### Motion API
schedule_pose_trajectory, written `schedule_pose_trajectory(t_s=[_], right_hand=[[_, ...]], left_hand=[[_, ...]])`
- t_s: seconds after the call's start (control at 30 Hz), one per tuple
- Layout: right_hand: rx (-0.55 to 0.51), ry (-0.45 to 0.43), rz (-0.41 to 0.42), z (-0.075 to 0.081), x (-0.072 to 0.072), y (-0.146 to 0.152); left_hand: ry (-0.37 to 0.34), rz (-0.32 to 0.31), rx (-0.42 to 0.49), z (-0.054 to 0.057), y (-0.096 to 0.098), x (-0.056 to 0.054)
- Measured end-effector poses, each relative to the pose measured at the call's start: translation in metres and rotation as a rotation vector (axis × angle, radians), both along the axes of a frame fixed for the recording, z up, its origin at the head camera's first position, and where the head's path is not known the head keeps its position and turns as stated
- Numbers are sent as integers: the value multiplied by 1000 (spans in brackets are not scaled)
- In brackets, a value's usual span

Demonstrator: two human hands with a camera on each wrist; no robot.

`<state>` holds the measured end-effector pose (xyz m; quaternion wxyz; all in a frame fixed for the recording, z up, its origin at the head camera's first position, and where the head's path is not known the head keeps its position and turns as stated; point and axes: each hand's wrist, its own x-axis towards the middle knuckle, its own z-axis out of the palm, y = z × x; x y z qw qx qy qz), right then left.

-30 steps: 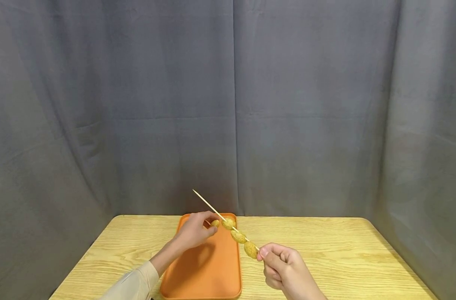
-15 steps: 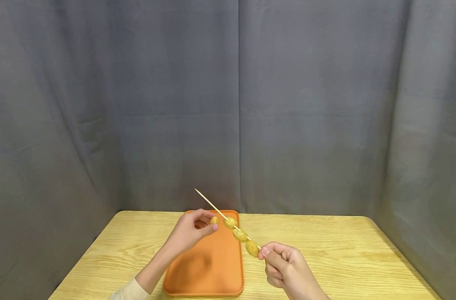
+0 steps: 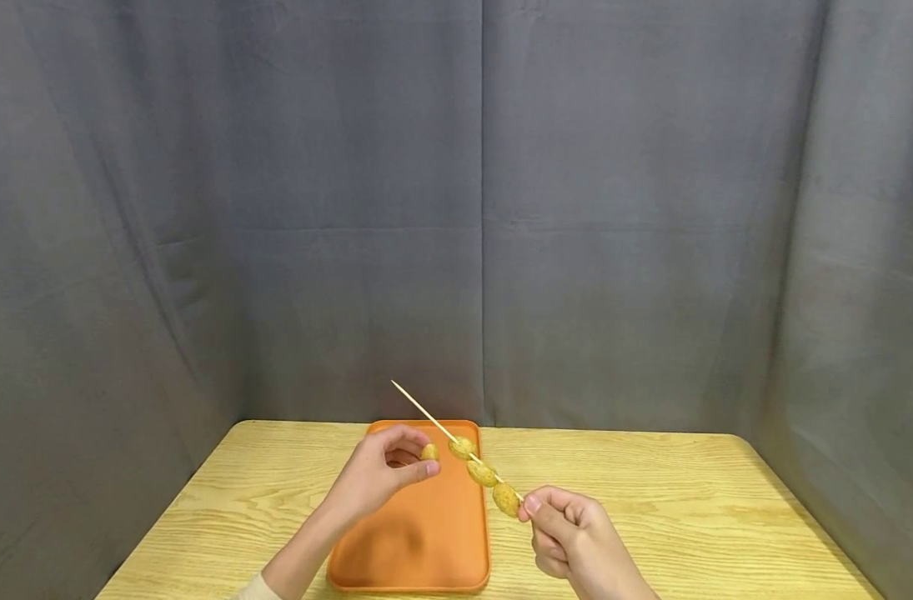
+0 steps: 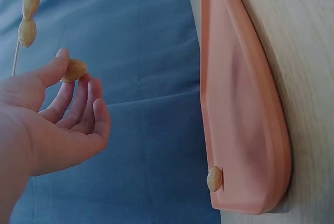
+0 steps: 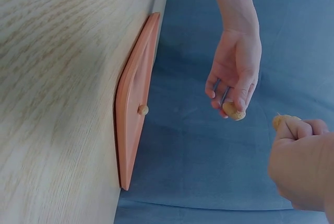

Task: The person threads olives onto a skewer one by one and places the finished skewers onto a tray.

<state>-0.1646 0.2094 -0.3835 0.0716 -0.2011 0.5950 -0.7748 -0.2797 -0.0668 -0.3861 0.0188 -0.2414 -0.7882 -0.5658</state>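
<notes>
My left hand [image 3: 381,468] pinches a small yellow-brown potato [image 3: 429,452] between thumb and fingertips, above the orange tray [image 3: 418,550]. To its right, my right hand [image 3: 576,533] grips the lower end of a thin wooden skewer [image 3: 423,410], which slants up to the left, its pointed tip uppermost. Three potatoes [image 3: 482,473] are threaded along the lower half, the lowest right by the right fingertips. The upper half is bare. A gap shows between the pinched potato and the skewer. In the left wrist view, one more potato [image 4: 214,178] lies in the tray; the left hand hides it from the head view.
The tray lies on a light wood-grain table [image 3: 651,500], left of its middle. Grey curtains [image 3: 351,208] stand behind the table and along both sides.
The left hand with its potato has drawn slightly left and down from the skewer, and its thumb sits lower. Right hand and skewer stay nearly still; the view shifts a little.
</notes>
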Motion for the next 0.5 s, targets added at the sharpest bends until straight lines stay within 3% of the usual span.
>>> schedule_pose_trajectory(t_s=[0.3, 0.5], right_hand=[[-2, -4, -6, -5, 0, 1], [24, -23, -31, 0, -2, 1]], left_hand=[[-49, 42, 9, -9, 1, 0], [-62, 39, 47, -6, -1, -7]])
